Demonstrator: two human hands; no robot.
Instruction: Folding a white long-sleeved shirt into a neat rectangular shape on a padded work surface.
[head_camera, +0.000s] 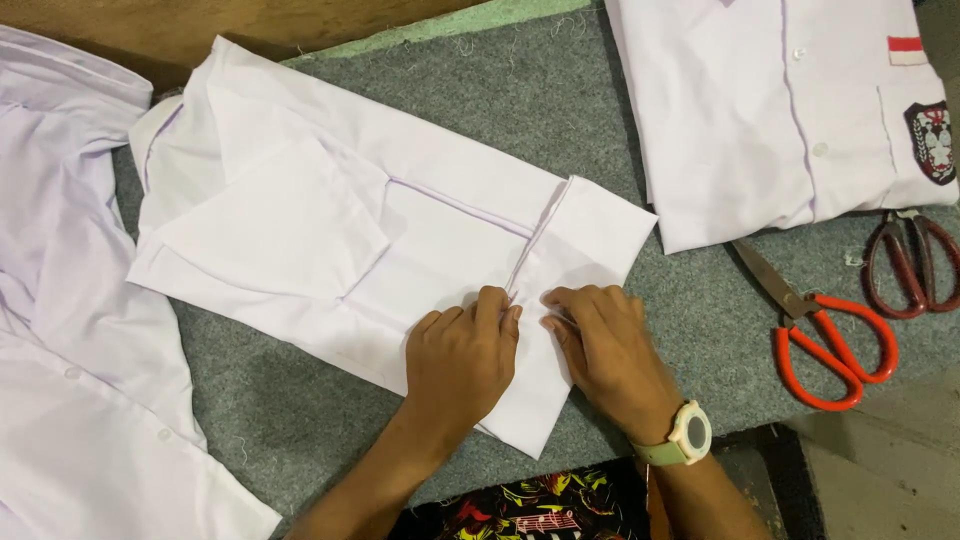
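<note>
Head view. Landmark: the folded white shirt (380, 240), lying slantwise on a grey felt mat (560, 100) at mid-frame. Its near corner points toward the person; its lower edge runs close to the mat's front edge. A folded hem edge (540, 235) crosses the shirt's right part.

Open room: bare felt shows beyond the folded shirt and in a narrow strip to its right, before the second white shirt (790, 110). More bare felt lies below the folded shirt's left half. Left of it a third white garment (70, 330) crowds in, its edge touching or overlapping the folded shirt's left corner.

Right of the folded shirt, near the second shirt's hem, lie orange-handled scissors (830, 345), and beyond them dark red-handled scissors (910, 265), the two just beside each other.

Cut off or unclear: the second shirt runs out of frame at top and right; the third garment is cut by the left and bottom edges. The dark red scissors' blades are tucked under the second shirt. A badge (930, 140) on its pocket is too small to read.

Hands: the left hand (462, 360) lies flat, palm down, fingers together, on the folded shirt's near part, fingertips at the hem edge. The right hand (605, 345), with a pale wristwatch (688, 435), presses beside it, fingertips bent onto the same fold, nearly meeting the left. Neither grips anything; both bear down on cloth.
</note>
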